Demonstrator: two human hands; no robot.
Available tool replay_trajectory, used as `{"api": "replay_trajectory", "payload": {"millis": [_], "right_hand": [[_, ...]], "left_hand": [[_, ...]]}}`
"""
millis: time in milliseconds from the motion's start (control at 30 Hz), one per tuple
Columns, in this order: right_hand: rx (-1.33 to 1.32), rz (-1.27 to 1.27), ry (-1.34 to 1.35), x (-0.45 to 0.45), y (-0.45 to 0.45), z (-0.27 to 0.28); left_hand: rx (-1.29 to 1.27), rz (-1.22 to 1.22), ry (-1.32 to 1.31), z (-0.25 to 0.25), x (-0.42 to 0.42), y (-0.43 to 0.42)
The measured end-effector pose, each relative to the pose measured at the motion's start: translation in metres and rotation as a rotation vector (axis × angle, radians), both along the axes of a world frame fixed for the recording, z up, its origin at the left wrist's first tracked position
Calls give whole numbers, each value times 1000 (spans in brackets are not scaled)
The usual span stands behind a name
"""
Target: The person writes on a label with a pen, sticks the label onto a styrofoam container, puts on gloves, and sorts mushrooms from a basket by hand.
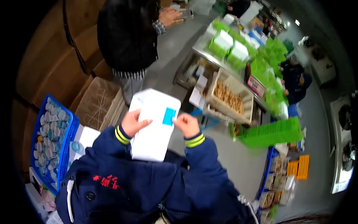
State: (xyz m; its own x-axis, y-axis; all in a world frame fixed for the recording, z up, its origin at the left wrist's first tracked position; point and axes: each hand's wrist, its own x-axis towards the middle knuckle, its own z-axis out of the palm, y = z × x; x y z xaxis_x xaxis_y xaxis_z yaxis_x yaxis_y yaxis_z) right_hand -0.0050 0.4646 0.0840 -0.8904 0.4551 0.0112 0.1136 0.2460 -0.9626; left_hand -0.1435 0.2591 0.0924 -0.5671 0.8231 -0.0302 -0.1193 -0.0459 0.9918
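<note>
White box (151, 142) held in left grip (133, 123), long axis running fore-aft; blue label (169, 116) located just left of nearer right grip (187, 125), narrowed; pinch cannot be confirmed.

Showing white on the flat rectangular pack (149, 140), bright blue on its small rectangular label (169, 116); banding yellow around navy cloth cuffs (194, 141); carrying red lettering (106, 182) on the navy cloth jacket (143, 183); showing green across stacked plastic baskets (273, 133); striping black-and-white along the cloth hem (129, 74) below a black jacket (128, 39).
</note>
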Motion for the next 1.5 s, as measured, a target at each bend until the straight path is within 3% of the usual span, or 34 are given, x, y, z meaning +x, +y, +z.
{"api": "replay_trajectory", "payload": {"millis": [133,267,633,667,733,800,867,967,1133,1267,1500], "right_hand": [[-199,-56,6,-1,-7,12],[-71,-103,-6,-3,-10,1],[-214,-161,-34,16,3,-2],[-210,-164,-32,19,10,-1],[88,-362,-24,27,21,12],[230,-380,-101,33,35,15],[276,-428,-51,43,51,11],[95,-432,125,75,91,12],[16,-530,215,153,176,-24],[-27,-584,165,233,234,-52],[-95,-799,25,327,316,-73]], "left_hand": [[54,4,-74,1,1,-1],[34,7,-58,6,5,-1],[-14,-82,18,-6,14,18],[-37,-85,16,-5,16,24],[-42,-114,18,-1,25,38],[-42,-117,76,7,36,57],[-66,-122,211,11,43,79],[-36,-139,202,11,56,122],[-81,-187,504,13,77,221],[-254,-246,1088,2,84,314],[-460,-169,1442,-43,50,476]]}}
